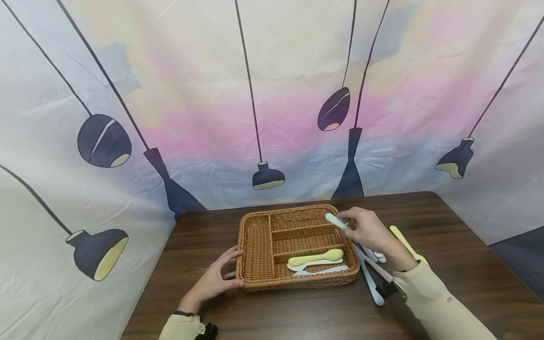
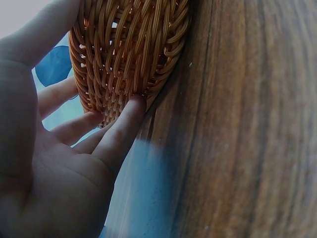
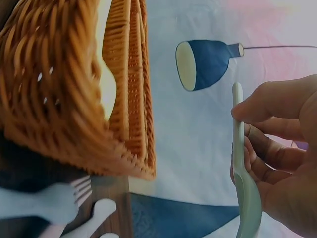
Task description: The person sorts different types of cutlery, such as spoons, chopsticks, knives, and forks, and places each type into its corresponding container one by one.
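Note:
In the head view a brown wicker basket with dividers sits on the table. My left hand rests at its left end; in the left wrist view fairly straight fingers touch the woven wall. My right hand is raised over the basket's right end, pinching a pale green spoon by its handle between thumb and fingers. The handle end points up and the bowl down in the right wrist view. In the front compartment lie a yellow spoon, a white spoon and light blue cutlery.
Right of the basket, partly under my right arm, lie a light blue utensil, a yellow utensil, several white handles and a pale fork. Behind the wooden table hangs a cloth printed with lamps.

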`<action>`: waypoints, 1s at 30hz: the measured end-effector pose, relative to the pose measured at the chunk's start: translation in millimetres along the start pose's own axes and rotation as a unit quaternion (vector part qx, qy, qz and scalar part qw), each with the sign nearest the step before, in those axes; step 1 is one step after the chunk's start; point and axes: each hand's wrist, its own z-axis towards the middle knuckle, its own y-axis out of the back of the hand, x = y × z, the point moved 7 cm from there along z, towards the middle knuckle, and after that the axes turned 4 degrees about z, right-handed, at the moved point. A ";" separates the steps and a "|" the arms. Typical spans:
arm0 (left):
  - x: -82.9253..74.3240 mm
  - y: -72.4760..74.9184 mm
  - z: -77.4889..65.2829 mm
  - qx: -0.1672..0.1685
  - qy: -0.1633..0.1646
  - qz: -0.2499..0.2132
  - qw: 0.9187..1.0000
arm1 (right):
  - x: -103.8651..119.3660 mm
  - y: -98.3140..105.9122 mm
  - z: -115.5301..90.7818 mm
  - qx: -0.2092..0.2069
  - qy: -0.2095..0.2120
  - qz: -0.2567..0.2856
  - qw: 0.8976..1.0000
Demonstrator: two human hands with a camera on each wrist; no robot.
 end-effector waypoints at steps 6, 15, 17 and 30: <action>2.4 0.0 -0.8 -0.002 0.004 -0.001 1.000 | 14.1 -11.4 6.4 0.018 0.020 0.018 0.999; 3.6 -1.0 -1.4 -0.002 0.003 -0.003 1.000 | 35.6 -32.2 12.2 0.038 0.060 0.022 0.997; 3.2 -1.2 -1.6 -0.002 0.001 -0.002 1.000 | 39.4 -36.0 12.2 0.042 0.071 0.021 0.996; -0.5 0.0 -0.2 -0.001 0.000 0.003 1.000 | 53.9 -56.1 10.3 0.057 0.098 0.013 0.993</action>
